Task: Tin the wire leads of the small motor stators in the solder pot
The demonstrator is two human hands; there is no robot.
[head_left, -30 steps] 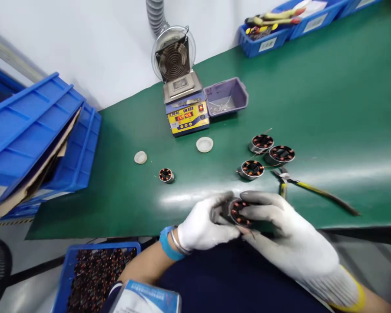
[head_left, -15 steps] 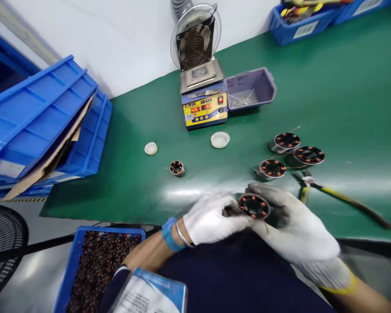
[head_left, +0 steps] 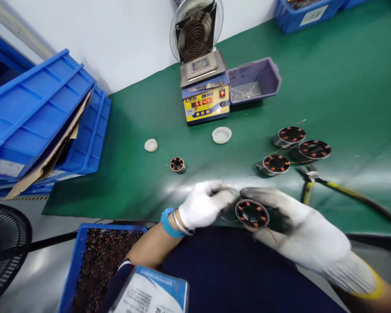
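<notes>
My right hand (head_left: 299, 226), in a white glove with darkened fingertips, is closed around a motor stator (head_left: 252, 214). The stator is a ring with orange copper windings, its open face turned up, with thin wire ends sticking out. Just left of it, my white-gloved left hand (head_left: 205, 204) is blurred, its fingertips pinched together close to the stator; what they hold, if anything, cannot be made out. Three similar stators (head_left: 276, 164) stand together on the bench beyond my right hand. Diagonal cutters (head_left: 313, 176) with yellow and black handles lie beside them, jaws pointing away.
A solder pot (head_left: 206, 102) with a lit display stands at the back beside a purple bin (head_left: 256, 82). Nearer are two white dishes (head_left: 221, 135) and a smaller stator (head_left: 177, 165). Blue crates (head_left: 35, 117) stack at left; a blue tray (head_left: 81, 243) of dark parts sits below.
My left hand has drawn back from the stator, up and to the left. My right hand keeps hold of the stator, which has tilted slightly. The whole view has shifted a little.
</notes>
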